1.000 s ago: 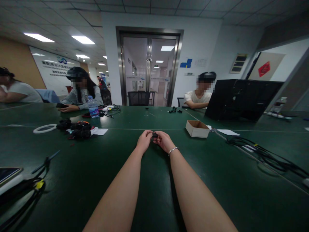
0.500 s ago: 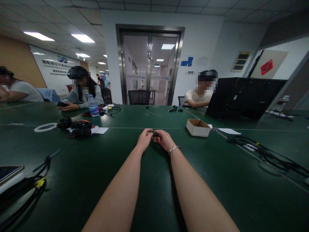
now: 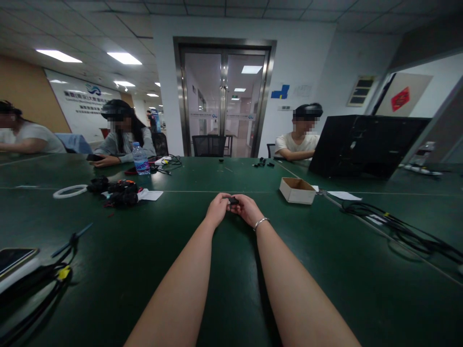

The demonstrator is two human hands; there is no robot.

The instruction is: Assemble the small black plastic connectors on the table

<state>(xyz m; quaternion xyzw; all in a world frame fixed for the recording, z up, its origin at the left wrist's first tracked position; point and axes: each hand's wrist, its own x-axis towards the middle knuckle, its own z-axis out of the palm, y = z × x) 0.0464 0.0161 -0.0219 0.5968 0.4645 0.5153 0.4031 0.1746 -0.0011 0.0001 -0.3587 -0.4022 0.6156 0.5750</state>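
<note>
A small black piece (image 3: 233,201) is held between my two hands, just above the green table (image 3: 231,270); its exact kind is too small to make out. My left hand (image 3: 217,210) is closed on the piece's left end, where a tiny pale or shiny bit shows at the fingertips. From the other side my right hand (image 3: 247,210), with a silver bracelet (image 3: 261,223) at the wrist, pinches it between thumb and fingers. Part of the piece is hidden behind the fingers.
An open cardboard box (image 3: 297,191) stands right of my hands. Black cables (image 3: 394,226) and a monitor (image 3: 365,147) lie farther right. Leftward are a black bundle (image 3: 123,193), a white ring (image 3: 70,191), a bottle (image 3: 141,160) and a phone (image 3: 16,258). Several small black pieces (image 3: 263,163) lie beyond. People sit opposite.
My left fingers have closed in against the small black piece, narrowing the gap between my hands. The person on the right has turned their head slightly.
</note>
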